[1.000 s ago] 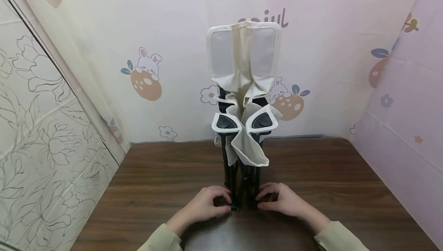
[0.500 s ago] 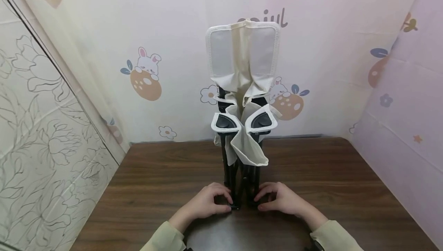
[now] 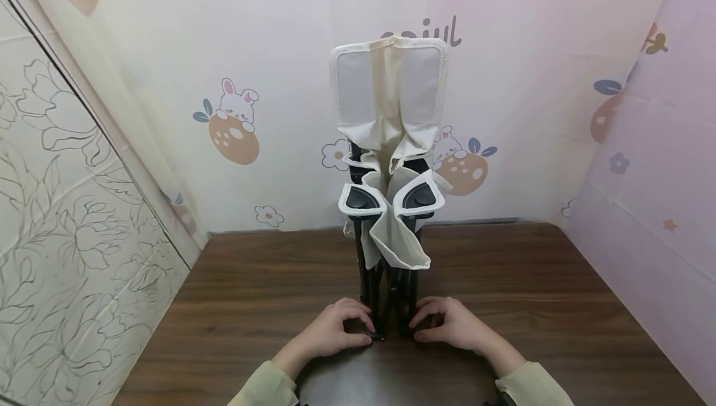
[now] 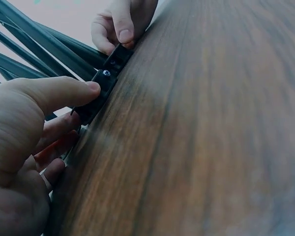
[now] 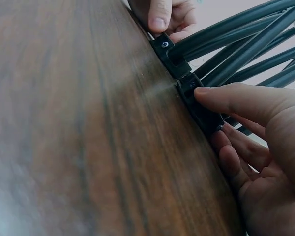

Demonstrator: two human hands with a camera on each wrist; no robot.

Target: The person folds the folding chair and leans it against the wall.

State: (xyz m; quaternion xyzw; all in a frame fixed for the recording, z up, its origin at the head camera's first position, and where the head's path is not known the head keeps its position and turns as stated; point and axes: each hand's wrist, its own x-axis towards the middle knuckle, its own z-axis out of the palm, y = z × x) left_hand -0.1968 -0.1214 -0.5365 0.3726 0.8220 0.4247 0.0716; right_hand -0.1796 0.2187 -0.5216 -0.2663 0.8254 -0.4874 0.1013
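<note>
A small folding camp chair (image 3: 421,86) stands upright and folded in the middle of the table, with cream fabric above and black tube legs (image 3: 376,297) gathered below. My left hand (image 3: 334,331) grips a black plastic foot at the chair's base from the left. In the left wrist view, its thumb presses on the foot (image 4: 95,101), with the fingers behind it. Opposite it, my right hand (image 3: 455,326) pinches the neighbouring foot (image 5: 200,108) between thumb and fingers. Both feet lie end to end close on the tabletop in the right wrist view.
The dark wood table (image 3: 252,281) reaches back to a patterned curtain (image 3: 291,39). A panel with flower line drawings (image 3: 84,219) borders the left side, and a pale lilac sheet (image 3: 643,194) borders the right.
Both hands keep their hold on the chair's feet. The sleeves have drawn slightly inward, and the head view has shifted a little.
</note>
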